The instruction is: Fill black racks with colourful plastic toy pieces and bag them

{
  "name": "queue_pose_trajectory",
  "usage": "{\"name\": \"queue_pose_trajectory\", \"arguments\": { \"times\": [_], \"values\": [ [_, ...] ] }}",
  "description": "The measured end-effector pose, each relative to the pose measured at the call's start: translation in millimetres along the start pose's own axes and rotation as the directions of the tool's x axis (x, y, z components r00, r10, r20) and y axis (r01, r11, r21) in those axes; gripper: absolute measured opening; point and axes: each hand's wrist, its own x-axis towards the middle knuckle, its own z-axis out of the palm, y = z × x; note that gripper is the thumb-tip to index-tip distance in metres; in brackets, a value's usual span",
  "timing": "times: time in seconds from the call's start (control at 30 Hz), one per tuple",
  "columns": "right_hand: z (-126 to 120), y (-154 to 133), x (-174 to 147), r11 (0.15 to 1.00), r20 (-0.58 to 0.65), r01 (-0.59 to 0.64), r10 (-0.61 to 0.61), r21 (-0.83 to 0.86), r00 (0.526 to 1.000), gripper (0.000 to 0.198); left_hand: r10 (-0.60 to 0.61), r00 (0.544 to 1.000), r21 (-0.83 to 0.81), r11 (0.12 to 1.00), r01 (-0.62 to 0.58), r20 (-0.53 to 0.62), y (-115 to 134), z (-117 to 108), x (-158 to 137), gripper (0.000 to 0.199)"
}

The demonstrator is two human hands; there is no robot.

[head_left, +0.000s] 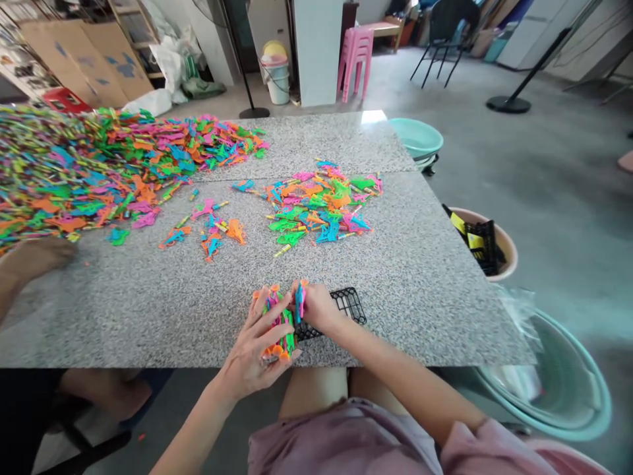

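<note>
My left hand (257, 343) lies across a packed row of small bright plastic toys (288, 324) in pink, green and orange, with round orange ends. Its fingers and thumb reach round the row from both sides. The row sits at the left part of a black plastic lattice tray (350, 303) near the table's front edge. My right hand (316, 307) grips blue and pink plastic toys (299, 302) upright, just right of the row and over the tray. Their exact kind is hard to make out, and my fingers hide part of them.
A loose pile of similar toys (321, 204) lies ahead on the speckled table (405, 277), with a small cluster (212, 227) to its left. A big heap (123, 158) covers the far left, where another person's hand (42, 257) rests. Tubs (509, 241) stand along the right edge.
</note>
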Motion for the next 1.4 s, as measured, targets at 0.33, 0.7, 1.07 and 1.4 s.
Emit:
{"name": "queue_pose_trajectory", "arguments": {
  "times": [0.33, 0.7, 1.07, 1.4],
  "values": [
    [-38.3, 30.6, 28.1, 0.982, -0.016, 0.186, -0.187, -0.041, 0.982, 0.029, 0.074, 0.997, 0.098, 0.993, -0.072, -0.014, -11.6, -1.8, 2.2, 0.02],
    [-135.7, 147.1, -3.7, 0.948, -0.437, -0.318, 0.286, 0.0, 0.853, 0.044, 0.096, 0.992, 0.075, 0.993, -0.09, -0.077, -12.0, 4.8, 3.0, 0.018],
    [-187.7, 155.6, -52.8, 0.914, -0.128, -0.352, 0.332, -0.202, 0.935, 0.05, 0.091, 0.991, 0.033, 0.996, -0.088, -0.101, -14.8, 6.4, 5.8, 0.016],
    [-141.1, 131.1, -77.6, 0.846, -0.119, -0.526, 0.515, -0.087, 0.849, 0.008, 0.026, 0.997, 0.002, 1.0, -0.026, -0.069, -6.7, 0.6, 7.0, 0.017]
  ]
}}
